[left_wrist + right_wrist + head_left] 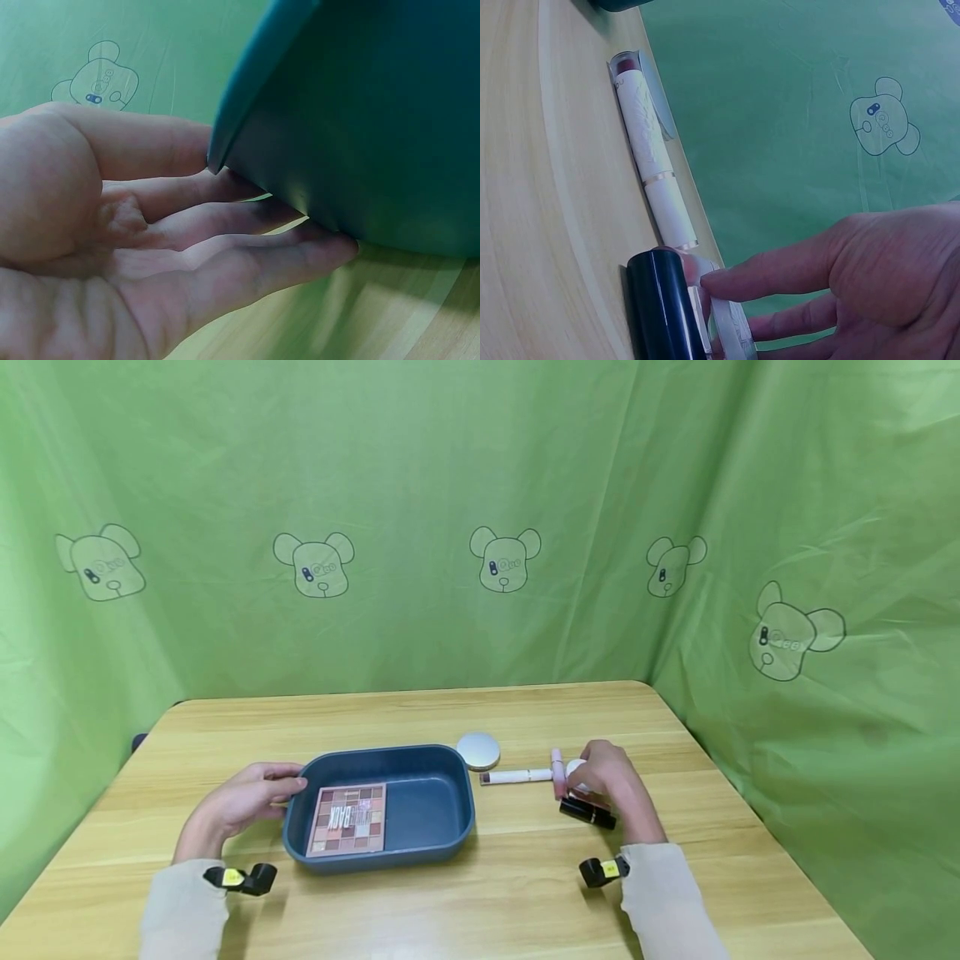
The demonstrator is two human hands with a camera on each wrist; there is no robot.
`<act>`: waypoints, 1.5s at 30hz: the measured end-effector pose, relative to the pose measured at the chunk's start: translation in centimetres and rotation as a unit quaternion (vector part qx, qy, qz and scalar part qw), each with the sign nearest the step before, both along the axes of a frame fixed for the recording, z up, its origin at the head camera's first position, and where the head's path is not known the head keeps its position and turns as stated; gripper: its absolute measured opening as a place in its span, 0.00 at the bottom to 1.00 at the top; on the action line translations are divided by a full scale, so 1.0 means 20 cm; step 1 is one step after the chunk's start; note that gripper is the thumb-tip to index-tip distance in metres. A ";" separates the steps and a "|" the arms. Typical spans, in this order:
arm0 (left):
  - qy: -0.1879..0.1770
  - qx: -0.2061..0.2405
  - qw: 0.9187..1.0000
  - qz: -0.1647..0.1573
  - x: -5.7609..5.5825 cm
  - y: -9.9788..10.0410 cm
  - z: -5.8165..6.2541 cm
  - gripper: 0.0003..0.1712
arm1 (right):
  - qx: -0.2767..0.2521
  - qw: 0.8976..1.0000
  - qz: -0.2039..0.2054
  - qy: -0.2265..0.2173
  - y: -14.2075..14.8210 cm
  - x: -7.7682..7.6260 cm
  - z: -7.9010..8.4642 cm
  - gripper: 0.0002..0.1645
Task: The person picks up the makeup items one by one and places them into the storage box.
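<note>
My left hand (251, 797) rests at the left end of a dark blue tub (442, 852), its loosely straight fingers (247, 262) touching the outer wall and the thumb at the rim. A pink eyeshadow palette (347, 820) lies inside the tub, on the left. Further right, my right hand (609, 770) pinches a round white case (731, 330) by its edge, thumb on one side and fingers on the other. Close beside that hand lie a black lipstick tube (587, 813) and a small pink tube (558, 772).
A white lip pen (517, 776) with a dark red end lies between the tub and the pink tube. Behind it, at the tub's back right corner, is a round silver compact (478, 750). A green curtain (420, 635) hangs round the back and sides of the wooden table (525, 893).
</note>
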State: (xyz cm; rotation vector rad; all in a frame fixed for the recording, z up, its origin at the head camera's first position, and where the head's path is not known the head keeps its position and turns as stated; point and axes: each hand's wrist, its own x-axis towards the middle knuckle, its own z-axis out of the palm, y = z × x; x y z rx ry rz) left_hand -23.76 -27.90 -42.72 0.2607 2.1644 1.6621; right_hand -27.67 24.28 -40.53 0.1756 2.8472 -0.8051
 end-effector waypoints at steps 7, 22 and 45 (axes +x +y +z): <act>-0.002 -0.001 1.000 0.002 0.00 0.00 0.00 0.33 | -0.007 1.000 -0.005 -0.003 0.01 0.00 0.01 0.36; -0.001 -0.002 1.000 0.002 0.00 0.00 0.00 0.32 | 0.004 1.000 0.002 0.019 0.02 0.01 0.06 0.37; -0.004 -0.007 1.000 0.008 0.00 0.00 0.01 0.32 | -0.081 0.997 0.007 0.006 -0.06 0.06 0.12 0.36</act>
